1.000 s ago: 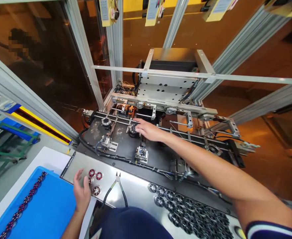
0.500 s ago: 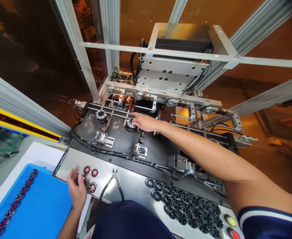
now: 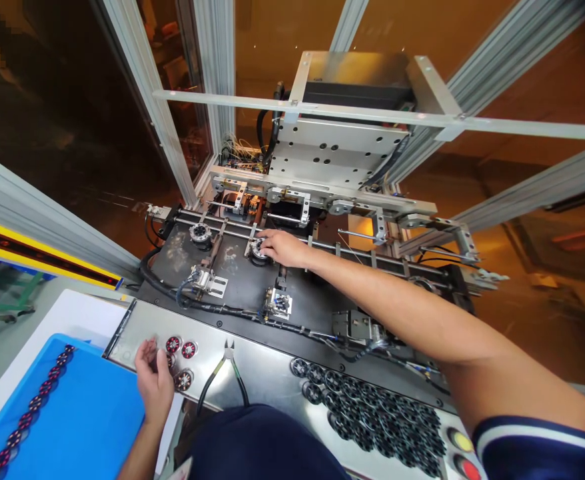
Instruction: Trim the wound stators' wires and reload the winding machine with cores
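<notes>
My right hand (image 3: 283, 249) reaches over the machine's dark plate, its fingers closed on a round stator (image 3: 258, 252) seated in the second holder. The fingers cover part of it. A similar spoked piece sits in the left holder (image 3: 201, 233), apart from the hand. My left hand (image 3: 155, 383) rests at the left of the metal ledge (image 3: 272, 363), fingers loosely curled and thumb apart, with nothing seen in it. Beside it lie several red-and-black wound stators (image 3: 188, 350), one partly hidden by the thumb.
Wire cutters (image 3: 229, 353) lie with handles spread on the ledge. Several black stator cores (image 3: 372, 413) are grouped at right, near yellow (image 3: 459, 440) and red (image 3: 467, 468) buttons. A blue tray (image 3: 87, 413) holds a row of wound stators. A metal crossbar (image 3: 372, 115) spans above.
My right hand's fingers have drawn in slightly over the round stator in the holder. My left hand stays in the same place. The whole view has shifted slightly.
</notes>
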The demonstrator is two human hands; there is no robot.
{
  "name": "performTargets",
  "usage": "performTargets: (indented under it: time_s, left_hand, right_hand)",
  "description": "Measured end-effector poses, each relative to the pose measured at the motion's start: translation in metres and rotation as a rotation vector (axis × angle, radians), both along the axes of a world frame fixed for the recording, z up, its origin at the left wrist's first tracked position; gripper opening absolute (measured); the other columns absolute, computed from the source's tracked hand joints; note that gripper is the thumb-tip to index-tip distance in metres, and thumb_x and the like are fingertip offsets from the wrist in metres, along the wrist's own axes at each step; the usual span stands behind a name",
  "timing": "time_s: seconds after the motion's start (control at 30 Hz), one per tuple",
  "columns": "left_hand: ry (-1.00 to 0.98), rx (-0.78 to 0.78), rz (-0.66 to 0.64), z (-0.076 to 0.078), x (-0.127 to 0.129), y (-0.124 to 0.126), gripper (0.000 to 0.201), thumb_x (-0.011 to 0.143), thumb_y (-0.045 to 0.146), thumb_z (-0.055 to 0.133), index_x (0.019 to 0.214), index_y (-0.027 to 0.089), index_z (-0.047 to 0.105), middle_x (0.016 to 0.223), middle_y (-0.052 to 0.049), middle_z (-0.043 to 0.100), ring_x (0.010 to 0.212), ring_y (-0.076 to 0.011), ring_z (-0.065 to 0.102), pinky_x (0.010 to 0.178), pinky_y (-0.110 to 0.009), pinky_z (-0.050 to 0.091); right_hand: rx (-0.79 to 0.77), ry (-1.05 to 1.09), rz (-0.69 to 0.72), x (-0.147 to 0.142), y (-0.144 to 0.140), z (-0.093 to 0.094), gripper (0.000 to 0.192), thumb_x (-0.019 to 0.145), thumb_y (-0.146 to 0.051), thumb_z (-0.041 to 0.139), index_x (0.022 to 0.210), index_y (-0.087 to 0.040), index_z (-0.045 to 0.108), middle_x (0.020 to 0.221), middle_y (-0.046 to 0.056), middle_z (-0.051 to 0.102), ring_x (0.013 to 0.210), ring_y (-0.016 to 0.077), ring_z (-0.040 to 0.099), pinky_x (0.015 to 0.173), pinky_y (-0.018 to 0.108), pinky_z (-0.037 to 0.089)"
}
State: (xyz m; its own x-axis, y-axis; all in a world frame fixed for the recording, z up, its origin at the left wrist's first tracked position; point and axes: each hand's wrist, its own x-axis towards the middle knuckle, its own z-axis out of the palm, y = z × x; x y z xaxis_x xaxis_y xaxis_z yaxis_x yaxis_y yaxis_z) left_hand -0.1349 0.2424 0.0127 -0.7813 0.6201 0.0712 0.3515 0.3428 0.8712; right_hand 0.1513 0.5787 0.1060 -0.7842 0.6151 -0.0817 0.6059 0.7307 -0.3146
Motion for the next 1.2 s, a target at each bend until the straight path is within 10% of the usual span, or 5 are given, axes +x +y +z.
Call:
performTargets:
  time_s: [0.37,0.67,0.8,1.03,1.2]
  left_hand:
    - [0.067,0.078,0.103,0.032,-0.025,-0.04,0.057,0.086,0.05,0.063,0.13,0.018,0.049,0.127,-0.016,0.06,0.123,-0.0333,0.057,0.109,-0.058,0.041]
    - [0.109,0.226,-0.117,0.068,0.023,-0.027,0.058,0.089,0.042,0.062,0.138,0.019,0.042,0.137,-0.018,0.056,0.129,-0.0292,0.055,0.108,-0.049,0.044]
    - [0.063,0.187,-0.256,0.075,0.047,-0.027,0.053,0.088,0.038,0.065,0.134,0.02,0.049,0.137,-0.016,0.058,0.127,-0.0286,0.056,0.104,-0.045,0.047]
    - [-0.09,-0.017,-0.525,0.072,0.08,-0.026,0.028,0.087,0.034,0.066,0.111,0.02,0.069,0.114,-0.01,0.071,0.11,-0.0266,0.064,0.101,-0.043,0.047]
    - [-0.24,-0.134,-0.74,0.074,0.111,-0.008,0.026,0.086,0.035,0.068,0.108,0.021,0.071,0.111,-0.008,0.072,0.103,-0.0238,0.065,0.099,-0.039,0.047]
  right_hand:
    - [0.097,-0.107,0.121,0.038,-0.038,0.006,0.068,0.084,-0.001,0.047,0.15,-0.019,0.042,0.162,0.012,0.03,0.148,0.0356,0.031,0.11,0.06,0.037]
    - [0.159,-0.059,0.032,0.025,-0.047,0.038,0.053,0.087,0.0,0.048,0.138,-0.015,0.055,0.156,0.016,0.041,0.145,0.0367,0.036,0.11,0.057,0.039]
    - [0.238,0.081,-0.071,0.054,-0.11,0.052,0.059,0.089,-0.002,0.043,0.147,-0.016,0.042,0.161,0.015,0.032,0.147,0.0338,0.029,0.114,0.06,0.034]
    - [0.31,0.348,-0.219,0.124,-0.303,-0.036,0.026,0.092,-0.014,0.055,0.117,-0.014,0.063,0.104,0.015,0.068,0.097,0.0276,0.064,0.079,0.046,0.058]
    - [0.294,0.301,-0.342,0.108,-0.344,-0.088,0.018,0.096,-0.015,0.051,0.104,-0.013,0.066,0.111,0.021,0.065,0.103,0.0324,0.061,0.081,0.053,0.054]
